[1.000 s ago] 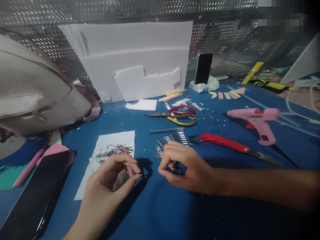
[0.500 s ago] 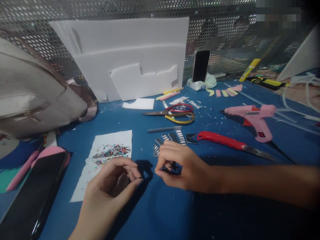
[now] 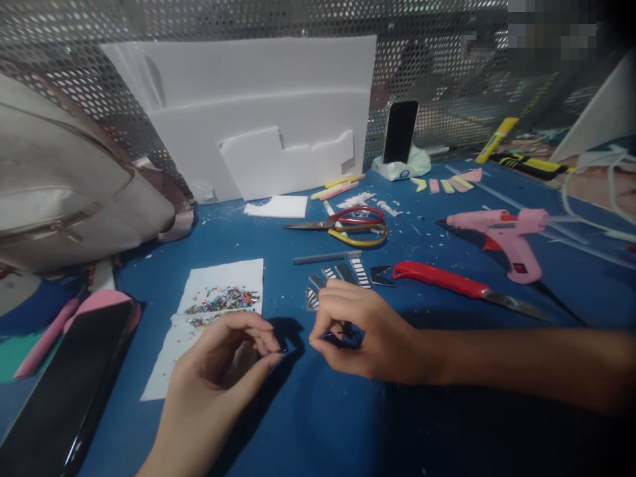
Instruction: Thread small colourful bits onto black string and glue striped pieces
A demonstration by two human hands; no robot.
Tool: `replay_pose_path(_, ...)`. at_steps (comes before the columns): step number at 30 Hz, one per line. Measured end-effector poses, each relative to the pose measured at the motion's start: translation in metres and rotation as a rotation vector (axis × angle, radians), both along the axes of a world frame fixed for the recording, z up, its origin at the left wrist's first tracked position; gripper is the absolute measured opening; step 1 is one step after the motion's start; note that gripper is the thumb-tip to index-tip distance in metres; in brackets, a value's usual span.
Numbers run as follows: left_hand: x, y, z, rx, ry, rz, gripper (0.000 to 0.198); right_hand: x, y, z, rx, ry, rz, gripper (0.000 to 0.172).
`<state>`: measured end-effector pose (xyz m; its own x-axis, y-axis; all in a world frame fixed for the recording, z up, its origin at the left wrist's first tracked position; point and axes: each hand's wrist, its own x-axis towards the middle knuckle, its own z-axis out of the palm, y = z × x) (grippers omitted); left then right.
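Observation:
My left hand (image 3: 211, 377) is closed in a pinch, and a tiny dark, shiny piece (image 3: 283, 350) shows at its fingertips. It is too small to name. Beside and partly under that hand lies a creased white paper (image 3: 231, 271) with many small multicoloured beads (image 3: 226, 298) on it. My right hand (image 3: 368, 324) has thumb and forefinger pressed together. Behind those fingers, inside the curl of the hand, a dark thing with thin loops (image 3: 332, 339) shows in part; its kind is unclear. A small gap separates the two hands above the blue table (image 3: 318, 424).
Scissors (image 3: 358, 228), a red-handled knife (image 3: 440, 278) and a pink glue gun (image 3: 501, 225) lie beyond my hands. Black-and-white striped pieces (image 3: 360, 271) sit just past my right hand. A black phone (image 3: 74, 391) lies at left. Behind stand a white board (image 3: 258, 73) and an upright phone (image 3: 400, 132).
Both hands hold almost the same place. The dark piece at my left fingertips shows slightly more and catches the light.

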<state>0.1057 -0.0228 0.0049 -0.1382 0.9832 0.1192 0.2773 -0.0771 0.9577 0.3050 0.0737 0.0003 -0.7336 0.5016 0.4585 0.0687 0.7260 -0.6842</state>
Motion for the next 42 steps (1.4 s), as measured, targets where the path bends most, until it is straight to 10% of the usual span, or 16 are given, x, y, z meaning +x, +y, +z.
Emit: replay_pose_path(42, 0.0079, -0.0008, 0.0020, 0.048, 0.056, -0.016, 0.018, -0.0013, -0.0034, 0.0026, 0.097, -0.061, 0.059, 0.011)
